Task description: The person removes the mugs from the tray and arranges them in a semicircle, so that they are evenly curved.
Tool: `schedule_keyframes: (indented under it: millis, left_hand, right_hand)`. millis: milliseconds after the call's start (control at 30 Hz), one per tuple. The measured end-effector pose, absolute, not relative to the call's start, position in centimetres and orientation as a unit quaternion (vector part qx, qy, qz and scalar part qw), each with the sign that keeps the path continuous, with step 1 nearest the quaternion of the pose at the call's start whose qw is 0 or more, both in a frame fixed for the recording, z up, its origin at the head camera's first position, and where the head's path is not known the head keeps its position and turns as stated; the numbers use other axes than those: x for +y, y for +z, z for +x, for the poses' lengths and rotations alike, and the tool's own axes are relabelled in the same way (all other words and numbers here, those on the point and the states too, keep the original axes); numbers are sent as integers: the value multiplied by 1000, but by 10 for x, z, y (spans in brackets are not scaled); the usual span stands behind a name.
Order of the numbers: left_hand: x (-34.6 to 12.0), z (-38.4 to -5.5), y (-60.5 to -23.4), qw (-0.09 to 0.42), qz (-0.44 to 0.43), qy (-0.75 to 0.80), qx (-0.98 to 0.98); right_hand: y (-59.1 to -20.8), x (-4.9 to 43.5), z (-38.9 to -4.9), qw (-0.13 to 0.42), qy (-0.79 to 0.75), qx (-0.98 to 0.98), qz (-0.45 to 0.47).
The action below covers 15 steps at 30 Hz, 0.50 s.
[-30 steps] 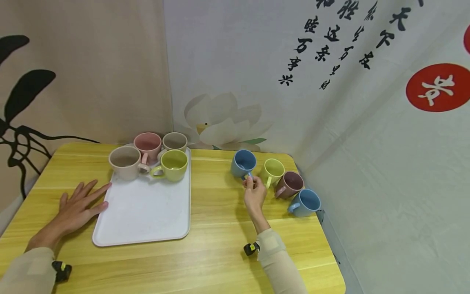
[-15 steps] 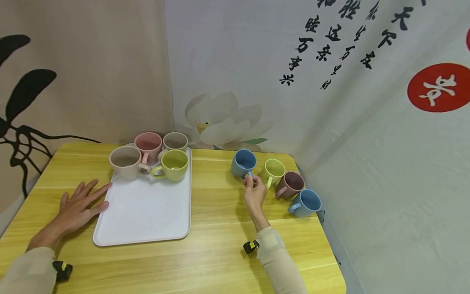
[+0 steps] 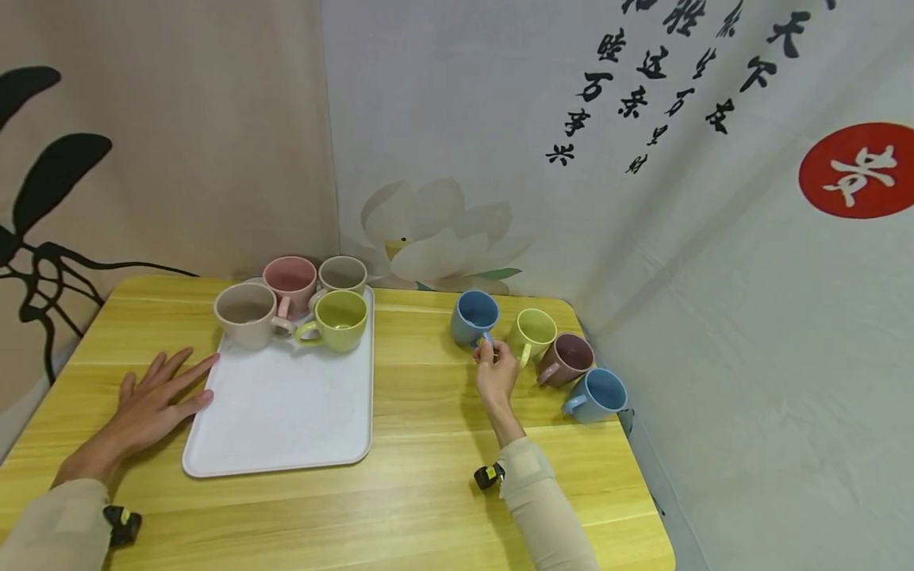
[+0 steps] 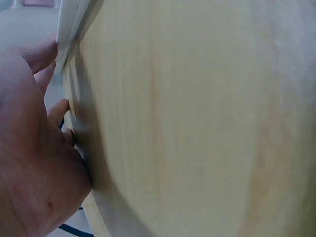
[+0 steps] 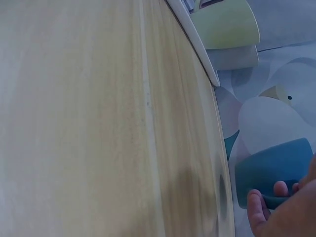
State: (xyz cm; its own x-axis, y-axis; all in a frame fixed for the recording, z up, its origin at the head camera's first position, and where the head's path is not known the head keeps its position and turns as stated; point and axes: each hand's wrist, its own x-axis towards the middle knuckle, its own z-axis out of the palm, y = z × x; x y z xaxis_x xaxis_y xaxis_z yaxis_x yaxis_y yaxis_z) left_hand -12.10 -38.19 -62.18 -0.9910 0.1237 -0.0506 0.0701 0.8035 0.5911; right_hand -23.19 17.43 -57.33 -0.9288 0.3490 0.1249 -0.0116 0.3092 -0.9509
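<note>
My right hand [image 3: 497,376] pinches the handle of a blue mug [image 3: 473,319] at the back right of the table. In the right wrist view, thumb and fingers close on that handle while the mug [image 5: 271,165] stays upright; whether its base touches the wood I cannot tell. With fingers spread, my left hand [image 3: 146,408] rests by the white tray [image 3: 286,428], thumb and index fingertips at its left edge. At the tray's far end stand a beige mug [image 3: 244,317], a pink mug [image 3: 289,277], a grey mug [image 3: 343,274] and a yellow-green mug [image 3: 343,321].
Right of the held mug, a light green mug [image 3: 534,331], a purple-brown mug [image 3: 566,359] and a second blue mug [image 3: 597,395] run along the table's right edge. Printed curtains [image 3: 457,143] hang behind the wooden table [image 3: 421,492].
Both hands and the mugs keep their places. Only the head view has shifted very slightly.
</note>
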Motion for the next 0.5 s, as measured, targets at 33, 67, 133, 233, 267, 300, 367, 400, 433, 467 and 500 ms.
schedule_keyframes:
  millis: [33,67,133,233,267,300,367,400,433,467,500]
  left_hand:
    - [-382,-121,-622,43,51,309,949]
    - [-382,-121,-622,43,52,309,949]
    - [-382,-121,-622,41,51,310,949]
    - [-382,-121,-623,40,51,311,948]
    - [-382,-121,-623,40,50,311,948]
    - [-382,-121,-623,40,50,311,948]
    - [-382,-122,-623,41,49,310,948]
    - [-382,-122,-623,42,49,310,949]
    - [-382,-122,-622,43,48,309,949]
    - [-382,-122,-622,44,48,309,949]
    - [-382,-122,-622,44,49,309,949]
  right_hand:
    - [-574,174,-232,155,579,-794,-105]
    - [-574,175,-233,155,579,-794,-104]
    - [-575,175,-234,154,579,-794,-103]
    - [-577,175,-235,153,579,-794,-105]
    - [-577,175,-235,152,579,-794,-107]
    - [-578,175,-236,152,579,-794,-108]
    - [-578,175,-236,151,578,-794,-108]
    - [-579,175,-236,151,578,-795,-108]
    - [-579,175,-237,151,576,-796,-109]
    - [-579,175,-237,151,575,-797,-109]
    - [-580,175,-237,152,573,-798,-109]
